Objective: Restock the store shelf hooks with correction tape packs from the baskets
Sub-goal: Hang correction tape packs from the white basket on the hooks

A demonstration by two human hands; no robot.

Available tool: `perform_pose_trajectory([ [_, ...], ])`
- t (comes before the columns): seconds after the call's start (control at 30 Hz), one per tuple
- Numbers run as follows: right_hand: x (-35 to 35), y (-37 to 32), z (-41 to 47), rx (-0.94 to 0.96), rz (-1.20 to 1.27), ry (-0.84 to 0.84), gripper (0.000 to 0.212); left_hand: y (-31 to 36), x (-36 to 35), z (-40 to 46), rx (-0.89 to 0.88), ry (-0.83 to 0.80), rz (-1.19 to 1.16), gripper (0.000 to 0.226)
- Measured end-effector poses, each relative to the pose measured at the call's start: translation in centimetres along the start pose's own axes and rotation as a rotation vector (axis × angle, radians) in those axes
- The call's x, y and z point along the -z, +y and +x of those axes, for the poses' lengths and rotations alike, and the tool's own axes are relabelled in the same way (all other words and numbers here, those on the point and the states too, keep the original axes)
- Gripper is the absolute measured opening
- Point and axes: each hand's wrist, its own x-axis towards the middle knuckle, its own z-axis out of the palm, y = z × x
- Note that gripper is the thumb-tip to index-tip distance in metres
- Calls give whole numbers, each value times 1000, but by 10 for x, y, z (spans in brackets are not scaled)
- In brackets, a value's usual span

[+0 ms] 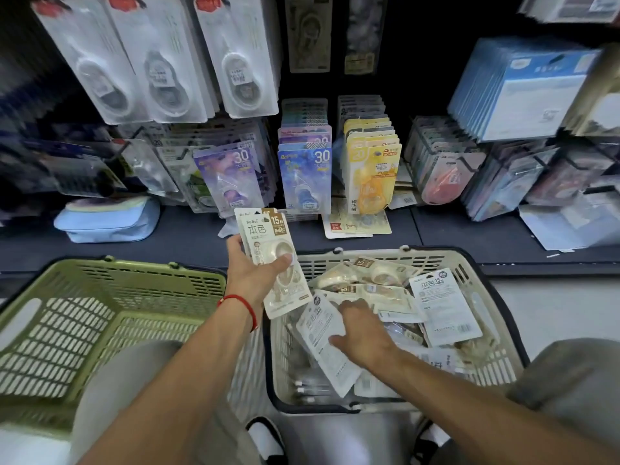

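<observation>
My left hand (256, 275) holds a small stack of cream correction tape packs (265, 239) upright, above the gap between the two baskets. My right hand (364, 330) reaches down into the white basket (496, 360), fingers spread on a white pack (322, 333) lying face down; I cannot tell whether it grips the pack. Several more cream packs (369, 276) lie loose in that basket. Shelf hooks (303, 176) ahead carry blue, purple and yellow tape packs.
A green basket (84, 330) stands at my left with nothing visible inside. A light blue pouch (107, 223) and loose packs (355, 224) lie on the dark shelf ledge. Large white tape packs (161, 62) hang above. My knees frame the baskets.
</observation>
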Motion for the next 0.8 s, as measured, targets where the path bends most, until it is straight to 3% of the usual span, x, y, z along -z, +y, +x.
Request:
perform_pose_trajectory([
  [0.13,52,9,-4,-24,288,282,25,0,-6,-4,-33,-25,33,66],
  [0.27,87,8,-13,109,472,553,32,0,-29,-16,-74,-155,2,66],
  [0.4,85,-13,-17,238,632,549,29,8,-58,-37,-81,-307,-169,56],
  [0.53,100,-16,-15,328,698,523,42,26,-67,-41,-79,-288,-320,55],
  [0.7,123,-23,-18,506,671,566,41,49,-68,-50,-192,-301,-291,58],
  [0.8,135,-38,-21,607,603,606,29,69,-62,-55,-254,-269,-281,65],
])
